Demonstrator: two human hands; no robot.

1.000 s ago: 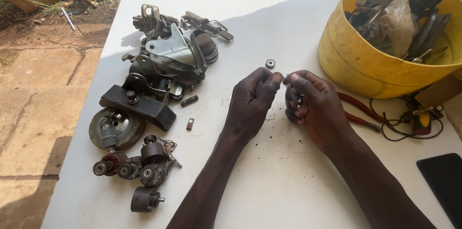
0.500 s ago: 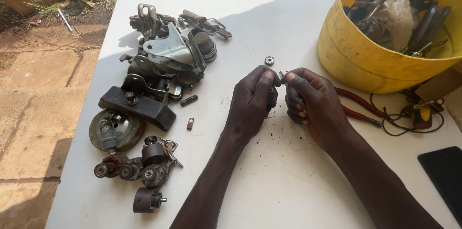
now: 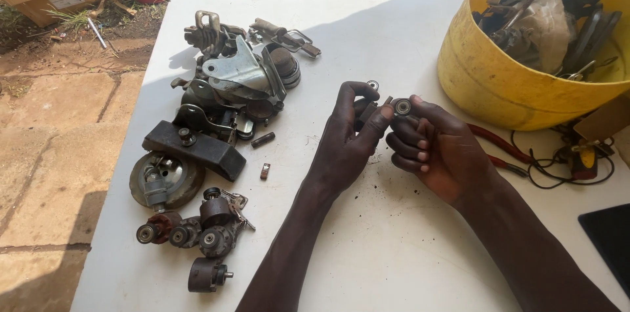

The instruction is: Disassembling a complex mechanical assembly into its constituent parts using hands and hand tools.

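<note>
- The right hand (image 3: 438, 154) is curled narrow around a small round bearing-like part (image 3: 402, 107), pinched at its fingertips with the metal face turned up towards the camera.
- The left hand (image 3: 346, 138) meets it from the other side, fingers closed on a small dark piece (image 3: 367, 114) that touches or nearly touches the round part; exactly how the two join is hidden by the fingers.
- Both hands hover just above the white surface (image 3: 394, 240); dark crumbs of grit lie beneath them.
- Just beyond the left fingertips lies a small metal ring (image 3: 373, 84), loose on the surface.
- To the left of the left hand lie a short dark cylinder (image 3: 262, 139) and a tiny clip-like bit (image 3: 264, 170), then a heap of greasy brackets, pulleys and rollers (image 3: 216, 122).
- To the right of the right hand lie red-handled pliers (image 3: 499, 148), and beyond them a yellow tub of scrap parts (image 3: 505, 82).
- Risk, as I judge it: the round part is held only by fingertips that look greasy, so a slip could drop it, and it would roll readily, perhaps off the edge onto the paving (image 3: 52, 154).
- The loose ring sits close enough that a knuckle could knock it away.
- Grit from the surface could get into the bearing face if it is set down there.
</note>
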